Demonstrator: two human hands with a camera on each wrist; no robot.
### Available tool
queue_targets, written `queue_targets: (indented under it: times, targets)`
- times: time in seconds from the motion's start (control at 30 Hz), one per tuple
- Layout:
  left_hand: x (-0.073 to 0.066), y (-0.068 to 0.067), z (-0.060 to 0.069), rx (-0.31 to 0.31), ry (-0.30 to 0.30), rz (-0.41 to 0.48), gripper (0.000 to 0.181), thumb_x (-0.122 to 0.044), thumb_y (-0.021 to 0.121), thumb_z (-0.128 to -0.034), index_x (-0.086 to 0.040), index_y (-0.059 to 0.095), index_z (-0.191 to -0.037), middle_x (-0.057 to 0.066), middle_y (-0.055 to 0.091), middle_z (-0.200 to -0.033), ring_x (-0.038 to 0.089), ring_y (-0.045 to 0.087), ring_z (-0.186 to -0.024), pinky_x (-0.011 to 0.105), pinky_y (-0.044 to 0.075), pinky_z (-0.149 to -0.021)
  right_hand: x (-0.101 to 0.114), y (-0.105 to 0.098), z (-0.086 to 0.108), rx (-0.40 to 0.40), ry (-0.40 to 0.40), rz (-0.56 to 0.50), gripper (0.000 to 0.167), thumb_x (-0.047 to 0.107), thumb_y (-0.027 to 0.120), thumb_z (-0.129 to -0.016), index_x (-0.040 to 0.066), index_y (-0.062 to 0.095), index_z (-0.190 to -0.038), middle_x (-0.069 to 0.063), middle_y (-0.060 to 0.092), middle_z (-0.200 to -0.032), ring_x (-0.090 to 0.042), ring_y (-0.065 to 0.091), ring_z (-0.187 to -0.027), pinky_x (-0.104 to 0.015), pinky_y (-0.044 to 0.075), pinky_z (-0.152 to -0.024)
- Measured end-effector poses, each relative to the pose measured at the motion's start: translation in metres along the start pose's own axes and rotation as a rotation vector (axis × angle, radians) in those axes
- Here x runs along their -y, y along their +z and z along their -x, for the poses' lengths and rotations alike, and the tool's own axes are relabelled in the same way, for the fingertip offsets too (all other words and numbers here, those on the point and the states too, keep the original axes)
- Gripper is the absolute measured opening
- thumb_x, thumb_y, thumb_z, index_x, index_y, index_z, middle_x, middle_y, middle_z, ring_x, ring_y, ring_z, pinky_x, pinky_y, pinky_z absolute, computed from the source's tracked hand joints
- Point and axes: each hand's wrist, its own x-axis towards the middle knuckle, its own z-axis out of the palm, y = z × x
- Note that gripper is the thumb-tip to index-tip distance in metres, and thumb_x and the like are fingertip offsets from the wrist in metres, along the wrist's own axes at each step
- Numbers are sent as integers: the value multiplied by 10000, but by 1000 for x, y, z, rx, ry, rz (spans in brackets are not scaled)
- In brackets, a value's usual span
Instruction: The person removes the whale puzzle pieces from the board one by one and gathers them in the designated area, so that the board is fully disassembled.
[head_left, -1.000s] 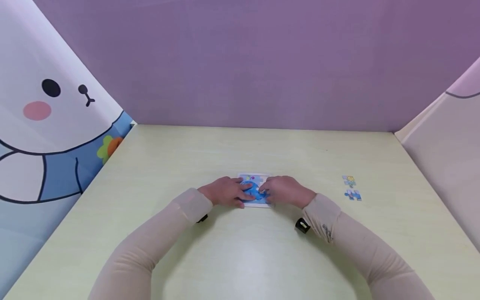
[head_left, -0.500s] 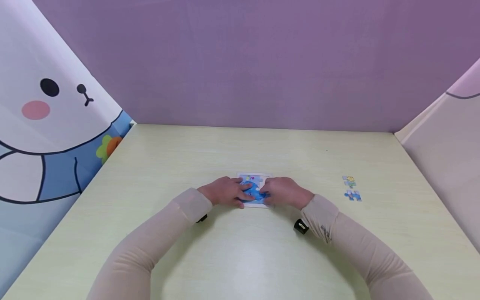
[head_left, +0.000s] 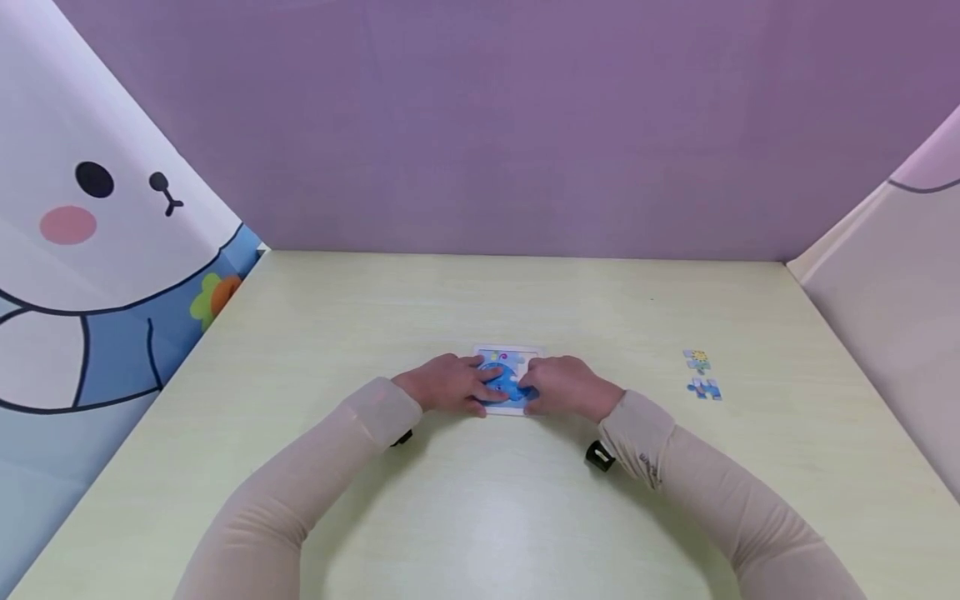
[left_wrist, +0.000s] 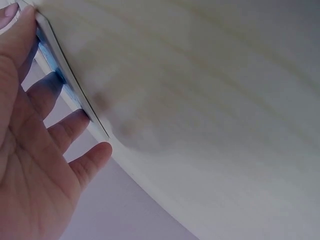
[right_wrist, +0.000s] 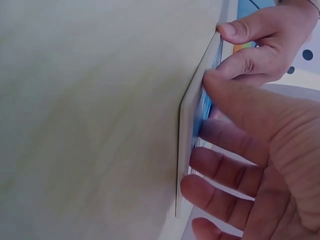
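Resting spread over the left side of the framed puzzle [head_left: 508,411], your left hand [head_left: 450,385] had its fingers straight and apart, thumb at the near rim. Your right hand [head_left: 566,388] lay over the puzzle's right side, fingers bent toward the picture — whether they pinched a piece or only pressed, I cannot tell. The puzzle sat on the table [head_left: 487,500] between your hands, a white patch [head_left: 529,356] showing toward its far right corner, and the loose pieces [head_left: 705,389] lay well apart to its right. The likeliest trouble was under your right fingers: pushing with a knob out of line could have tipped a piece over its neighbours. A sideways shove — with your left hand bearing too lightly — might have skidded the puzzle, and since your right hand hid part of the picture, a badly seated edge could have escaped you.
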Motion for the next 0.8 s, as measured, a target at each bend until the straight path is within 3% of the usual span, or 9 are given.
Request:
queue_targets:
  times: [0.43,0.8]
  targets:
    - [-1,1,3,-4,-12,33,462,-384,539,-964,-272,492,-1409,73,359,-1507,391,340,-1357,439,464,-920,3,2,-1,1,76,-168,360,207,756,-821,39,698,-1134,-58,650,-1012,-177,611,-852,-385,511,-777]
    - [-2,0,4,-3,-20,46,470,-377,553,-958,-271,488,-1411,75,357,-1510,391,335,-1360,476,448,-945,4,2,-1,-24,99,-201,327,158,747,-827,59,690,-1133,-65,644,-1025,-190,601,-877,-380,509,-773]
